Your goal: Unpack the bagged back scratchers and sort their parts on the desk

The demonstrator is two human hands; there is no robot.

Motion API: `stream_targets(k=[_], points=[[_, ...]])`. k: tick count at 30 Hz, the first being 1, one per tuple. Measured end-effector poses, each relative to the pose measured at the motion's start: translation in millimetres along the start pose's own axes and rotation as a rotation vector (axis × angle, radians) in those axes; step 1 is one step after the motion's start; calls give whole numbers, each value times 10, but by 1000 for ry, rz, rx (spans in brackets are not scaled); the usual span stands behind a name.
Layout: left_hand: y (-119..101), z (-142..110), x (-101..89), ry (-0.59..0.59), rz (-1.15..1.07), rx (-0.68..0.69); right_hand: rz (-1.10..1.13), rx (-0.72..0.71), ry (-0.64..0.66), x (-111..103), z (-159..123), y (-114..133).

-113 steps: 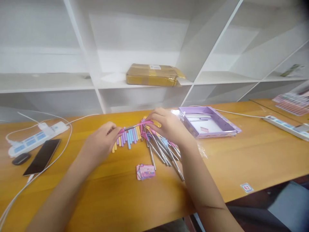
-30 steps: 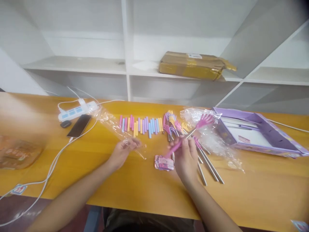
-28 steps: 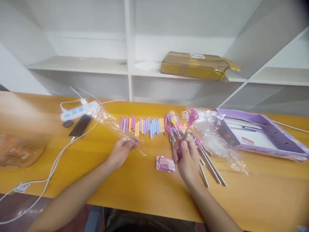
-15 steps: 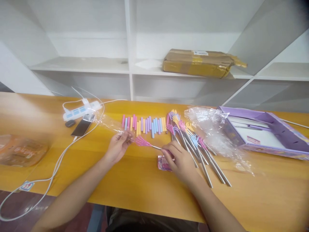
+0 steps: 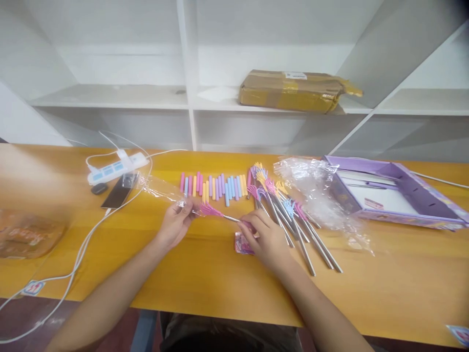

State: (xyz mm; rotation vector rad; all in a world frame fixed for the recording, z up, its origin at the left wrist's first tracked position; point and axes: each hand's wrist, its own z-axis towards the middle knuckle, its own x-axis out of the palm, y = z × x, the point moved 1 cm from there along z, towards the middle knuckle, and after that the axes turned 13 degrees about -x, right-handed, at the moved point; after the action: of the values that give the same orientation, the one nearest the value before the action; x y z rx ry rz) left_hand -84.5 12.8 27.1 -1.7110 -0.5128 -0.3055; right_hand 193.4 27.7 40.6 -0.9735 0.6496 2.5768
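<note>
My right hand [image 5: 264,238] grips a pink back scratcher [image 5: 216,213] by its handle, its small hand-shaped head pointing left. My left hand [image 5: 175,222] pinches the mouth of a long clear plastic sleeve [image 5: 161,188], and the scratcher's head sits right at that opening. Behind the hands lies a row of several pastel handle grips [image 5: 214,186]. A fan of several metal scratchers [image 5: 289,217] with coloured heads lies to the right. A small stack of pink cards [image 5: 242,244] lies partly under my right hand.
A purple box [image 5: 410,193] and crumpled clear plastic [image 5: 315,188] sit at the right. At the left are a power strip [image 5: 113,166], a black phone [image 5: 119,190], white cables and an orange packet [image 5: 25,234]. A brown parcel [image 5: 293,90] lies on the white shelf.
My right hand swung the pink scratcher from pointing up and right to pointing left, bringing its head to the sleeve opening that my left hand holds. The camera view shifted slightly.
</note>
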Motion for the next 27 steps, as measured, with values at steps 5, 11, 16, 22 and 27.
stream_targets(k=[5, 11, 16, 22, 27], points=[[7, -29, 26, 57, 47, 6, 49, 14, 37, 5, 14, 24], [48, -66, 32, 86, 197, -20, 137, 43, 36, -15, 35, 5], [140, -120, 101, 137, 353, -70, 343, 225, 62, 64, -20, 53], [207, -178, 183, 214, 334, -150, 385, 304, 37, 215, -72, 161], [136, -169, 195, 236, 193, -149, 407, 327, 26, 187, -48, 157]])
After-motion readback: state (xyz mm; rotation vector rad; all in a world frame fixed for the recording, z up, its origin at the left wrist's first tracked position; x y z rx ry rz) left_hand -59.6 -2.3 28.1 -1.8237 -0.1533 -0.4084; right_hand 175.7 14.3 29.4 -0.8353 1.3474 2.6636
